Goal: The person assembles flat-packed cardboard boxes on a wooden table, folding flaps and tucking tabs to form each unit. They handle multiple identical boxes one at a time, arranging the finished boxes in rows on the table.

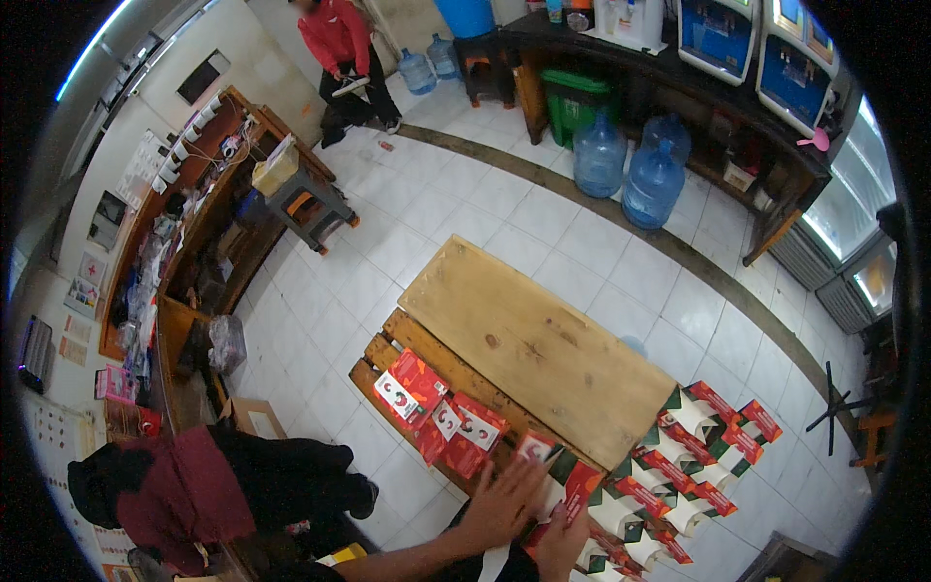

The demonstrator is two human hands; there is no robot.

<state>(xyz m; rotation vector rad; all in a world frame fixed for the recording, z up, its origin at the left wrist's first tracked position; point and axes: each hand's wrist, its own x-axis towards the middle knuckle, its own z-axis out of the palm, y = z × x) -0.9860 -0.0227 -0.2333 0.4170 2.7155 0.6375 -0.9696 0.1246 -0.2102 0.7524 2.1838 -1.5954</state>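
Observation:
At the near edge of the wooden table, my left hand (506,500) lies with fingers stretched over a small red, green and white paper carton (574,485). My right hand (561,545) grips that carton's near side, its thumb on top. Just left of my hands are flat red cartons (412,380) with white panels, in loose, overlapping piles. To the right stand several opened paper cartons (679,456) in rows, cream inside with red and green flaps. My hands hide part of the held carton.
A long pale board (533,339) covers the table's far side. A person in maroon (204,485) is at the left; another in red (335,39) is at the far wall. Blue water jugs (655,184) and a grey stool (310,204) stand on the tiled floor.

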